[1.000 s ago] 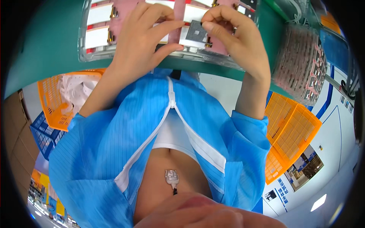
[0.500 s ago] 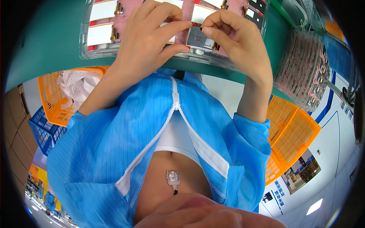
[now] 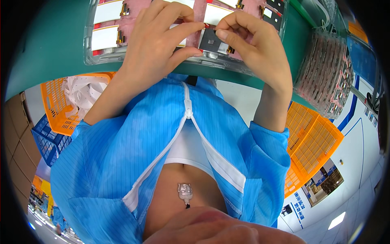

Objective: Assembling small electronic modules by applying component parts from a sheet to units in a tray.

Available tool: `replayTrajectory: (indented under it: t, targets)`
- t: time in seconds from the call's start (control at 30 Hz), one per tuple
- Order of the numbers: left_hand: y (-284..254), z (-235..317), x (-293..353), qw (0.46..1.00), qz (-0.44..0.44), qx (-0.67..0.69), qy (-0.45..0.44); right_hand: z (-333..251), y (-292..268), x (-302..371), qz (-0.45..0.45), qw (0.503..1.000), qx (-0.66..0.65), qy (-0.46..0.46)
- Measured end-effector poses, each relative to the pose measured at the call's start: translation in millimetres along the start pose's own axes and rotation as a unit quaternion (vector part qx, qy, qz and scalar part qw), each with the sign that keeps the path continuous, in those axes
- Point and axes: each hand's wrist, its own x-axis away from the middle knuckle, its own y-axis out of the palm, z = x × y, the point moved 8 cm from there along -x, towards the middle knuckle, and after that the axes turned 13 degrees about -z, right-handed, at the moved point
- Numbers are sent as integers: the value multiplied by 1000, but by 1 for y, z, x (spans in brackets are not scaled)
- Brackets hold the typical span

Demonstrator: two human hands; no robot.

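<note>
A clear plastic tray (image 3: 91, 60) with pink lining holds several flat white panels (image 3: 106, 37), each with a short brown-gold connector. At the tray's near edge lies a panel with a dark grey face (image 3: 208, 42) and a small square mark on it. My left hand (image 3: 156, 40) has its forefinger and thumb at this panel's upper and lower left corners, bracing it. My right hand (image 3: 260, 46) pinches with thumb and forefinger at the panel's top edge; what lies between those fingertips is too small to make out. Bits of red show by the left fingertips.
The tray rests on a green table (image 3: 44, 53). To the right stands a tall stack of clear trays (image 3: 325, 75). Below the table are an orange basket (image 3: 55, 110) with white strips (image 3: 83, 91), a blue crate (image 3: 48, 138) and another orange basket (image 3: 310, 142) at right.
The tray has shifted very slightly left. The dark panel's face looks darker than before. Both hands keep nearly the same place and grip.
</note>
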Motion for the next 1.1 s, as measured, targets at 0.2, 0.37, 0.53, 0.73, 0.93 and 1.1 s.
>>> replayTrajectory:
  t: [0.2,0.37,0.53,0.73,0.93,1.1]
  targets:
    - [0,1,0,1000,2,2,-1,-1,0,1,1,1000,12,8]
    - [-1,1,0,1000,1,3,-3,-1,1,1,9,1000,17,1]
    - [-1,1,-1,1000,1,2,-2,0,1,0,6,1000,4,0]
    - [-1,1,-1,1000,-1,4,-3,0,0,0,7,1000,15,1]
    - [0,0,-1,1000,-1,8,-3,0,1,2,22,1000,13,6]
    - [0,1,-1,1000,-1,-4,-4,-4,2,2,28,998,59,-12]
